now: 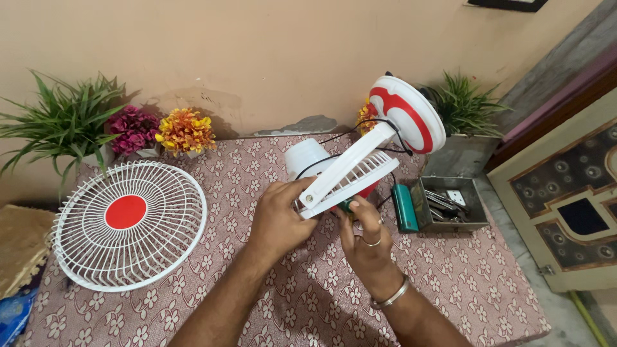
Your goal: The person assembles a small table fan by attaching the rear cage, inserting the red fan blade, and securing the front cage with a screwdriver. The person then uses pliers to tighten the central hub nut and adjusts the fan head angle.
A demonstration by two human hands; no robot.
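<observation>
- Over the middle of the tabletop (463, 283), the left hand (277, 222) is closed around the lower end of the white fan stand (350, 172), thumb on top near a screw.
- The right hand (365, 241) is pinched shut on a small green thing (347, 205) just under the stand; most of it is hidden by the fingers and I cannot tell what it is.
- The stand rises tilted toward the far edge, and the red and white base (411, 112) is at its upper end.
- A black wire (385, 123) runs along the stand; where it ends is hidden.
- Near the right edge stands a grey metal box (479, 215) with tools inside, hard to make out, and a green cylinder (405, 207) lies just beside it.
- At the left edge lies the white fan grille (128, 225); it overhangs the tabletop.
</observation>
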